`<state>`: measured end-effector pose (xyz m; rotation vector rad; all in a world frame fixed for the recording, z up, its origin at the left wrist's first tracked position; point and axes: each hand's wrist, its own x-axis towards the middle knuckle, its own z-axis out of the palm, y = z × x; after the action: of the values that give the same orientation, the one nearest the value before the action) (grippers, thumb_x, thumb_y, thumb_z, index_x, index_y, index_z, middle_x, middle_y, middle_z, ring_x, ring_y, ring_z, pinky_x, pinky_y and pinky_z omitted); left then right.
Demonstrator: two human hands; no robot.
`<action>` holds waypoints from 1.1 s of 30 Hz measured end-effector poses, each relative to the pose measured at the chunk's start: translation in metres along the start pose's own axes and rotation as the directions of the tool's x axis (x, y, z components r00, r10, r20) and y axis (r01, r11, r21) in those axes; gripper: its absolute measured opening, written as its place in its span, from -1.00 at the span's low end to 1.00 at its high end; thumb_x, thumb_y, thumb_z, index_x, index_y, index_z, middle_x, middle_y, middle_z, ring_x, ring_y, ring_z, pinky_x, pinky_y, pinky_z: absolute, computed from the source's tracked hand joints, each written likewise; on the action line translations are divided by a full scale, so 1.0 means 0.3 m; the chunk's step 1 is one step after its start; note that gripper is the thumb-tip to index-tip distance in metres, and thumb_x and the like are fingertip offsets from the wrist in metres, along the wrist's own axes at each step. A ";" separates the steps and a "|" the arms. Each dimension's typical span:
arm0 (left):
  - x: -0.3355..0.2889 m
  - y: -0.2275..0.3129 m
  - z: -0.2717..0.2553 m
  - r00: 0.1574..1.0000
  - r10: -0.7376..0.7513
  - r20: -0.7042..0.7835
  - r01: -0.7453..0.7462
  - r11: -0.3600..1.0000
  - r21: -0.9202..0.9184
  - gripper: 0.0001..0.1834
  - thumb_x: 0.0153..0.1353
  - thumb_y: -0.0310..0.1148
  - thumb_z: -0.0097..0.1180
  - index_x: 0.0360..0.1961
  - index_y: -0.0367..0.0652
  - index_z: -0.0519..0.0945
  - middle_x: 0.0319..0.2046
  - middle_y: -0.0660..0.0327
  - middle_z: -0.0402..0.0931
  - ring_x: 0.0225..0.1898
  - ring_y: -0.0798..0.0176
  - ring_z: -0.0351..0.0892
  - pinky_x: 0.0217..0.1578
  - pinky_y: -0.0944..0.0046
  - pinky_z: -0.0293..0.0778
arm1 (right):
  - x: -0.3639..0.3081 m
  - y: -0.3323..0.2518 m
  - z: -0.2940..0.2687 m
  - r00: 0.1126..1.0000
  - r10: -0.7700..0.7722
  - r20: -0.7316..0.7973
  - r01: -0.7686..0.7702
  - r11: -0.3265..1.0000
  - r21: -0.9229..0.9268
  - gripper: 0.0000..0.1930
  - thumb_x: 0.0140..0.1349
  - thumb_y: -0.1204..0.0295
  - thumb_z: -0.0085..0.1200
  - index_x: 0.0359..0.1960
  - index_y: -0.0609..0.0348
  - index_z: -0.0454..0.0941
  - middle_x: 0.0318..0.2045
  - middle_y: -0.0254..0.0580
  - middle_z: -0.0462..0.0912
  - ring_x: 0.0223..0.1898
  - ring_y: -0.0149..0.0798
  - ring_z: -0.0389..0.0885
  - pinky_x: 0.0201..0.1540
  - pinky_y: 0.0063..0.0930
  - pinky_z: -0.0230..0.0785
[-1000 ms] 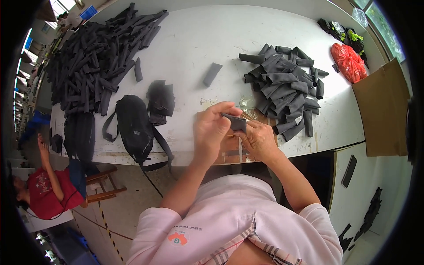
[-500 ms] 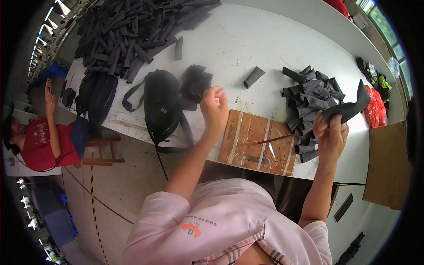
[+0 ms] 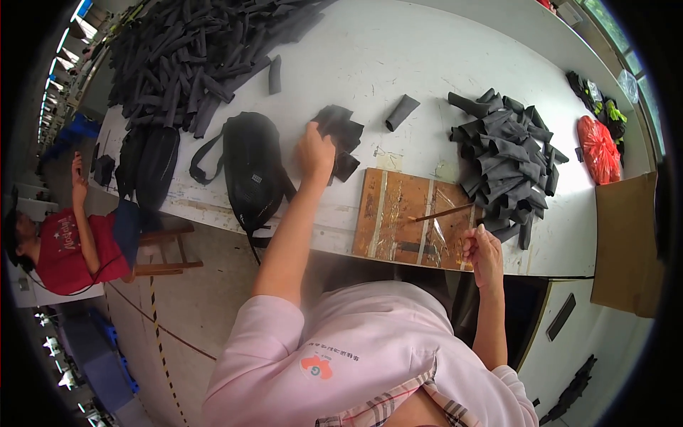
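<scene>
My left hand reaches over the table to a small stack of black fabric pieces, its fingers closed at the stack's left edge. How many pieces it pinches I cannot see. My right hand hovers by the table's front edge, at the lower right corner of a brown taped board. Its fingers are curled in, and nothing shows in them. Beyond it lies a heap of dark rolled fabric tubes. A thin brown stick rests across the board. One single dark tube lies behind the board.
A black bag with straps lies left of my left hand, another dark bag beyond it. A large mound of dark strips covers the far left. At right are a red plastic bag and cardboard. A person sits at left.
My right hand has let go of the dark tube and moved down and left to the board's corner. My left hand has moved left onto the small stack, whose pieces have shifted.
</scene>
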<state>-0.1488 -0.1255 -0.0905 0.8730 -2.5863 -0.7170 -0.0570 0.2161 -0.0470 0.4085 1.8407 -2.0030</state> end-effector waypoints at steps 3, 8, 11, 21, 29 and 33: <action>-0.035 -0.011 0.024 0.971 0.169 -0.167 -0.191 0.973 -0.129 -0.58 -0.10 -0.39 0.15 -0.16 -0.20 0.39 -0.31 -0.07 0.49 -0.25 -0.14 0.45 -0.22 0.06 0.34 | -0.033 0.030 -0.010 0.999 0.004 -0.046 -0.008 0.994 -0.107 -0.63 0.22 0.15 -0.17 -0.48 0.23 0.45 -0.69 -0.39 0.40 -0.67 -0.55 0.31 -0.61 -0.70 0.16; 0.005 -0.136 0.008 0.933 0.244 -0.263 -0.299 0.934 -0.194 -0.59 -0.11 -0.41 0.18 -0.23 -0.45 0.43 -0.29 -0.12 0.47 -0.24 -0.04 0.48 -0.17 0.14 0.35 | -0.041 0.131 -0.037 0.988 -0.143 -0.051 0.117 0.930 -0.350 -0.66 0.15 0.27 -0.11 -0.63 0.31 0.44 -0.72 -0.26 0.44 -0.65 -0.40 0.38 -0.54 -0.51 0.24; 0.005 -0.177 0.058 0.963 0.198 -0.185 -0.237 0.946 -0.223 -0.53 -0.06 -0.31 0.19 -0.26 -0.56 0.43 -0.31 -0.19 0.48 -0.26 -0.01 0.50 -0.16 0.18 0.38 | -0.116 0.183 -0.098 0.951 -0.234 -0.203 0.117 0.879 -0.462 -0.70 0.15 0.30 -0.08 -0.56 0.32 0.46 -0.68 -0.09 0.49 -0.61 -0.20 0.47 -0.49 -0.38 0.28; -0.033 -0.226 0.080 0.970 0.227 -0.091 -0.226 0.974 0.018 -0.57 0.08 -0.13 -0.02 -0.59 -0.39 0.42 -0.64 -0.07 0.42 -0.60 -0.08 0.33 -0.47 0.03 0.25 | -0.471 0.256 -0.912 0.106 -0.775 -0.623 -0.624 0.435 -0.649 -0.77 0.00 0.28 0.07 -0.44 0.23 0.50 -0.39 -0.04 0.45 -0.26 -0.02 0.37 -0.27 -0.21 0.27; -0.023 -0.139 -0.055 0.885 0.395 -0.247 -0.369 0.918 0.145 -0.57 0.13 -0.17 -0.14 -0.56 -0.44 0.40 -0.62 -0.14 0.40 -0.56 -0.16 0.33 -0.48 0.00 0.20 | -0.402 0.260 -1.283 0.197 -0.298 -0.934 -0.747 0.571 -0.339 -0.23 -0.23 0.00 0.17 -0.02 0.32 0.32 -0.06 0.01 0.42 -0.04 0.01 0.34 -0.07 -0.17 0.27; -0.032 -0.097 -0.106 0.941 0.245 -0.233 -0.277 0.953 -0.118 -0.58 0.13 -0.22 -0.08 -0.57 -0.49 0.32 -0.71 0.02 0.28 -0.63 0.14 0.13 -0.49 0.14 0.19 | -0.403 0.271 -1.311 0.180 -0.310 -0.933 -0.746 0.576 -0.335 -0.22 -0.27 0.03 0.20 0.03 0.20 0.30 -0.09 -0.07 0.45 -0.06 -0.01 0.36 -0.08 -0.16 0.28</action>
<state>-0.1138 -0.1509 -0.0815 0.5154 -2.3584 -0.6862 0.0695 0.6124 -0.1004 1.8858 2.7463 -0.1744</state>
